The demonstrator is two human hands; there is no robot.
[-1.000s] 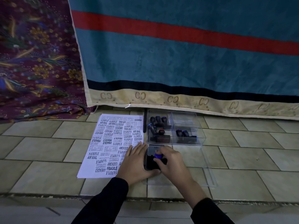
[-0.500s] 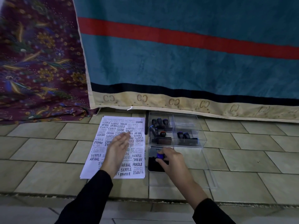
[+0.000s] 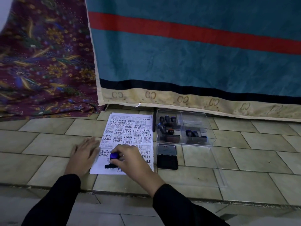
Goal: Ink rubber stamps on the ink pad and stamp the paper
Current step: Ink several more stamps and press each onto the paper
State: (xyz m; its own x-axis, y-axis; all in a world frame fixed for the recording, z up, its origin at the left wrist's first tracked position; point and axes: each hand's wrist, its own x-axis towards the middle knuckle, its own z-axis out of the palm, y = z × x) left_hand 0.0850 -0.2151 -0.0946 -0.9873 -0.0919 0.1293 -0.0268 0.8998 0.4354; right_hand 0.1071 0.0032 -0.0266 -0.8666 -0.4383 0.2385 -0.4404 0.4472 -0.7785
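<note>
A white paper [image 3: 130, 128] covered in black stamped words lies on the tiled floor. My right hand [image 3: 132, 160] grips a blue-handled rubber stamp [image 3: 114, 156] and holds its dark base down on the sheet's near part. My left hand [image 3: 83, 154] lies flat, fingers spread, on the floor at the paper's left edge. The black ink pad [image 3: 167, 161] sits open to the right of the paper, with its lid [image 3: 166, 150] folded back.
A clear plastic box [image 3: 195, 128] behind the ink pad holds several more stamps. Its clear lid [image 3: 211, 168] lies on the floor to the right of the pad. A teal striped cloth [image 3: 195, 62] and a purple patterned cloth [image 3: 40, 62] hang behind.
My right hand has carried the blue stamp from the ink pad leftward onto the paper. My left hand has slid from the paper to its left edge.
</note>
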